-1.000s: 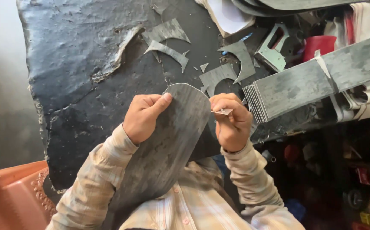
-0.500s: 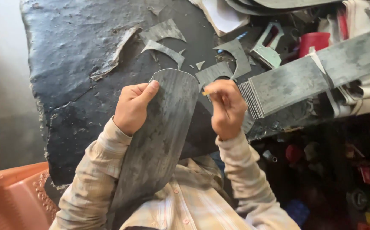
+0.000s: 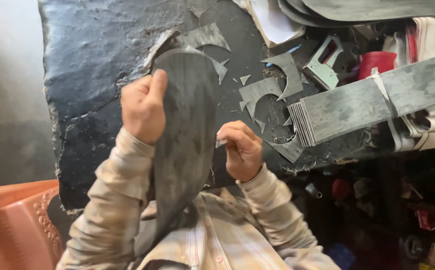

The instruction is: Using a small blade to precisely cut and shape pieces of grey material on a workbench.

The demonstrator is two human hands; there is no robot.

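The left hand (image 3: 143,106) grips a long grey sole-shaped sheet (image 3: 185,145) near its rounded top end, thumb laid flat on the near face and the other fingers curled round the left edge, so the hand is closed tight on the sheet. The sheet stands almost upright in front of the person's chest, its rounded tip up over the black work slab (image 3: 92,65) and its lower end running down between the checked sleeves to the shirt.

The right hand (image 3: 241,150) sits at the sheet's right edge, about halfway down. Its fingers are bunched together, thumb and forefinger pinched on a small pale blade or sliver (image 3: 221,143) whose tip meets the sheet's edge; what exactly it is cannot be told from here.

On the slab beyond the hands lie curved grey offcuts (image 3: 265,90), with small chips scattered beside them. To the right, a stack of long grey strips (image 3: 372,102) tied with a pale band rests across the slab's edge. Behind it are a metal staple gun (image 3: 322,67) and a red cup (image 3: 376,62). An orange plastic chair (image 3: 12,225) shows at the lower left
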